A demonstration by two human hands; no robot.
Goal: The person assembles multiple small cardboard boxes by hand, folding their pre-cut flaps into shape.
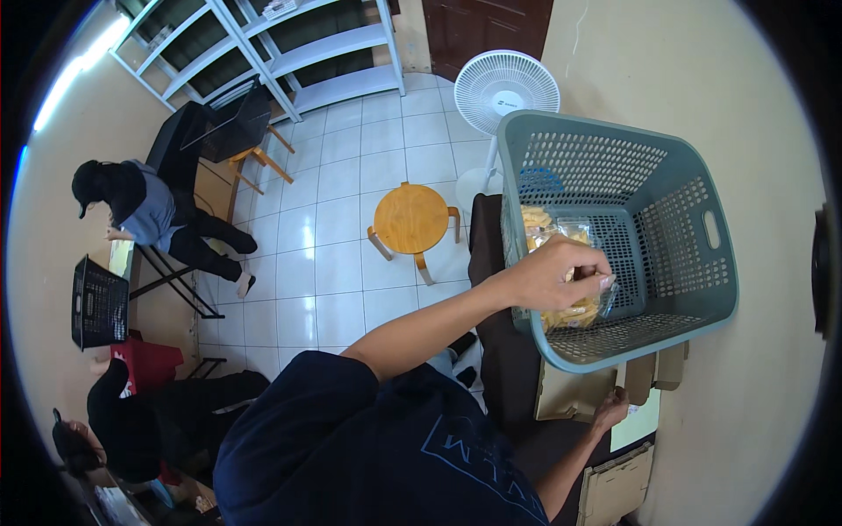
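My left hand (568,270) is inside the green plastic basket (618,131), its thumb and fingers pinched on the clear wrap of a packet of yellow snack pieces (574,314). Other such packets (537,217) lie beside it, partly covered by my hand. Lower down, my right hand (611,408) has its fingers closed at the edge of an open brown cardboard box (563,390). Part of that box is hidden under the basket's rim.
The dark-covered table (504,386) carries the basket, a pale green sheet (636,424) and flattened cardboard (614,484). A white fan (507,92) and a wooden stool (410,217) stand nearby. Two people (149,202) work at the left, near a black basket (101,302).
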